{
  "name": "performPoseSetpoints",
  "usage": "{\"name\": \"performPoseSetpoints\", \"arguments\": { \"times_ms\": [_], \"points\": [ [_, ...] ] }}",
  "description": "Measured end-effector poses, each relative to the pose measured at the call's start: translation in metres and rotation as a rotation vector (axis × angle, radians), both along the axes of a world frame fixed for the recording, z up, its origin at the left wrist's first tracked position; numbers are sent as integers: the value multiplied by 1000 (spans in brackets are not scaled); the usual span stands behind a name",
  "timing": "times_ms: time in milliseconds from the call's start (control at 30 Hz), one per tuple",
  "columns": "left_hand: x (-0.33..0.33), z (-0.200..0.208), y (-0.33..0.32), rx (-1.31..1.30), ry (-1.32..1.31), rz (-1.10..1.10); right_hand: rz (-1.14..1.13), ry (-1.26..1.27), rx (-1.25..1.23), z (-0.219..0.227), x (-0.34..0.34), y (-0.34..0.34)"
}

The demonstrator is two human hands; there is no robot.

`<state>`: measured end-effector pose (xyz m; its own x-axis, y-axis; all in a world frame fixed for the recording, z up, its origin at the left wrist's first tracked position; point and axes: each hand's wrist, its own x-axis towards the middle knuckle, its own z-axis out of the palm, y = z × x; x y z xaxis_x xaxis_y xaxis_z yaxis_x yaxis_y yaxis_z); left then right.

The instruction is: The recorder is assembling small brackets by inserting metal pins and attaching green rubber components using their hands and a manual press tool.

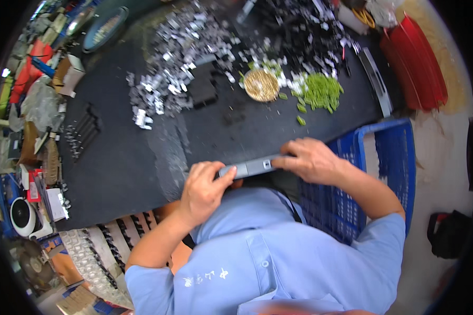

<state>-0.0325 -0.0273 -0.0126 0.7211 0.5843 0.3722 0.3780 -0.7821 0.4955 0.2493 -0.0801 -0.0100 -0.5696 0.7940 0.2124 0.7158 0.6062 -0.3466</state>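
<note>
A long grey metal bar [253, 167] with a small square cutout lies level between my hands, at the near edge of the dark table. My left hand [204, 190] grips its left end, the thumb pressed on top. At the bar's right end, beside the cutout, is my right hand [309, 160], its fingers closed in a pinch; whether a small part sits between them I cannot make out. Beyond the bar are a round dish of small gold-coloured pieces [261, 85] and a pile of green plastic parts [320, 93].
Small silver metal parts [168, 68] heap at the far middle, beside black blocks [203, 86]. Black parts [294, 39] pile farther right. Another grey bar [376, 81] lies at the right edge. A blue crate [360, 136] stands by my right arm; red bins [415, 63] stand beyond.
</note>
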Motion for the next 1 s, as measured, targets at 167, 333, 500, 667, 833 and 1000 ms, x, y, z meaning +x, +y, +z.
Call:
{"name": "performPoseSetpoints", "arguments": {
  "times_ms": [167,333,500,667,833,1000],
  "points": [
    [-17,30,18,46,-32,43,17,-57,-135,26,-25,14],
    [-69,40,27,-132,-92,43,40,147,-187,37,-38,22],
    [-86,46,18,107,120,209,-4,301,-460,35,-74,32],
    [-100,28,8,531,165,195,43,995,-1520,17,-134,43],
    [-213,8,68,216,273,535,-133,826,-1121,10,-128,49],
    [-316,-25,127,103,246,943,-176,667,-1039,0,-113,36]
  ]
}}
